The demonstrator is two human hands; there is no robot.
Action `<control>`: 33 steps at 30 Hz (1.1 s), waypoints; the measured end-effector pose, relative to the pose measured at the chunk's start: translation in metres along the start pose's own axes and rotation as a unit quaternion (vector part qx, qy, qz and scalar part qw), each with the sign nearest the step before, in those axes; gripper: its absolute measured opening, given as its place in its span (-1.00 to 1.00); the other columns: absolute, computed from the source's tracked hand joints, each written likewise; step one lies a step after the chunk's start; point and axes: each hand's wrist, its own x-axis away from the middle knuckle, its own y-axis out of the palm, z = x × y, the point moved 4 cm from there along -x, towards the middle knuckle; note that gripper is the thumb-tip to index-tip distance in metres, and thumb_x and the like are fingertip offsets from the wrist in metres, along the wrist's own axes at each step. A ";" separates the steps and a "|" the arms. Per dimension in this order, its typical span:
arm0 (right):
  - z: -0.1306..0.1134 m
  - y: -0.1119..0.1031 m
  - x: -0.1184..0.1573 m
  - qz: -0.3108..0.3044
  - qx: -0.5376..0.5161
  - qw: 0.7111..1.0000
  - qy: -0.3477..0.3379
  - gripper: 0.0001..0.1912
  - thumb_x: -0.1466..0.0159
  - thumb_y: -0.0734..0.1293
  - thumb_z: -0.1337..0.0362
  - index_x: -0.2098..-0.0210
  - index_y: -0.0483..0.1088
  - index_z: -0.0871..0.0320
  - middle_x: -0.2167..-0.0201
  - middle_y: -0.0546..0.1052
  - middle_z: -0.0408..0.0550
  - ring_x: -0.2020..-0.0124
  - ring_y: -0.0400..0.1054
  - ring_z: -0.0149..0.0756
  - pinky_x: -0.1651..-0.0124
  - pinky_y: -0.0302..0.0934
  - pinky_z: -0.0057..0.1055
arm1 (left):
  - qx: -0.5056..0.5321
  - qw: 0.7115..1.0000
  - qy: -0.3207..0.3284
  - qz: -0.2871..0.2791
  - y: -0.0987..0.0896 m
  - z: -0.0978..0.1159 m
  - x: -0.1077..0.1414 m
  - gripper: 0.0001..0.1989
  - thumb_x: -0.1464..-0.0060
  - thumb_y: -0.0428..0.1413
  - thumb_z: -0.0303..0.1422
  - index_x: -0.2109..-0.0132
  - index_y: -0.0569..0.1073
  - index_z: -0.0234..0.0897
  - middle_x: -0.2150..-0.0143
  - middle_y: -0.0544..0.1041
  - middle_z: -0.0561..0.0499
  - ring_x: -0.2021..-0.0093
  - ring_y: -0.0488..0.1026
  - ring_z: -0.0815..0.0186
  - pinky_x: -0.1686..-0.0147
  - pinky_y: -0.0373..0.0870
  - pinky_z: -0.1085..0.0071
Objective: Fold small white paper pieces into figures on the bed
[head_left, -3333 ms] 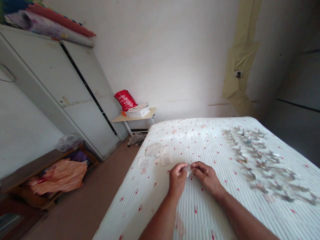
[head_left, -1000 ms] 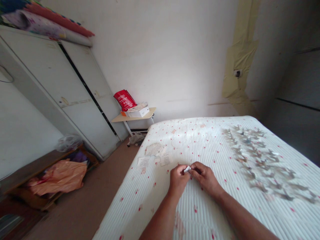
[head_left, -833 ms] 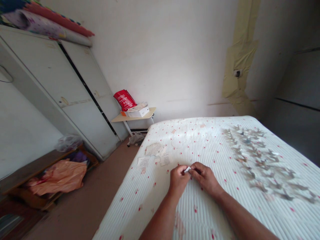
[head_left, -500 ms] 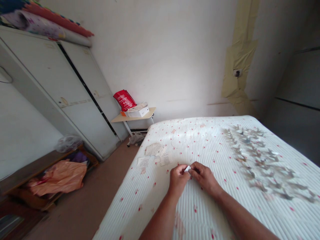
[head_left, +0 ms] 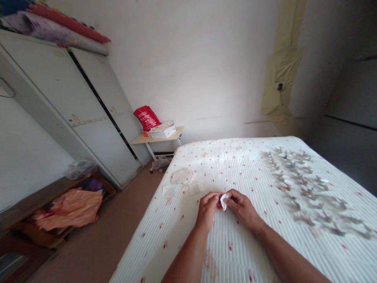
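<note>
A small piece of folded white paper (head_left: 224, 201) is held just above the mattress between my two hands. My right hand (head_left: 242, 208) pinches its right side, the thumb lying across the paper. My left hand (head_left: 207, 209) is closed at the paper's left edge, thumb and fingertips against it; its other fingers are curled behind. Left of my hands, flat squares of printed paper (head_left: 194, 188) lie beside an overlapping pile of printed sheets (head_left: 182, 175). Rows of small greyish folded paper figures (head_left: 308, 191), blurred but crane-like, spread over the mattress on the right.
The white striped mattress (head_left: 229, 157) with red dots reaches the far wall. Behind its left corner stands a small table (head_left: 138, 140) bearing a red bag (head_left: 146, 118) and a white box (head_left: 163, 133). Grey cabinets (head_left: 85, 98) and a low wooden bench (head_left: 38, 196) line the left side.
The folded paper has been turned and shows a larger, more upright white face. My left fingers have shifted slightly left, while my right hand stays nearly in place.
</note>
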 end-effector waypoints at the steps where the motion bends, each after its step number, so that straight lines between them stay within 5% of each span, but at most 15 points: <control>1: -0.001 0.000 0.000 -0.005 -0.012 1.000 0.006 -0.77 -0.20 0.22 0.14 0.48 0.30 0.16 0.55 0.42 -0.15 0.47 0.29 -0.38 0.33 0.18 -0.43 | 0.000 1.000 -0.001 -0.003 0.000 -0.001 0.000 -0.70 0.04 0.11 -0.22 0.27 0.48 -0.42 0.46 0.50 -0.05 0.50 0.38 0.38 0.49 0.29 0.47; 24: -0.001 0.002 0.000 0.009 -0.034 0.999 0.027 -0.75 -0.12 0.28 0.09 0.48 0.27 0.14 0.58 0.40 -0.19 0.51 0.30 -0.40 0.39 0.17 -0.45 | -0.033 0.999 -0.012 0.016 0.000 -0.003 -0.001 -0.67 0.12 0.18 -0.18 0.31 0.48 -0.40 0.46 0.49 -0.02 0.52 0.36 0.41 0.49 0.30 0.49; 33: 0.006 -0.001 0.001 0.041 0.083 0.996 -0.003 -0.81 -0.18 0.21 0.18 0.49 0.27 0.14 0.57 0.35 -0.20 0.50 0.23 -0.41 0.41 0.13 -0.48 | -0.051 0.998 -0.025 0.010 0.000 -0.004 -0.001 -0.67 0.15 0.19 -0.19 0.35 0.51 -0.42 0.54 0.45 0.00 0.53 0.37 0.38 0.48 0.31 0.46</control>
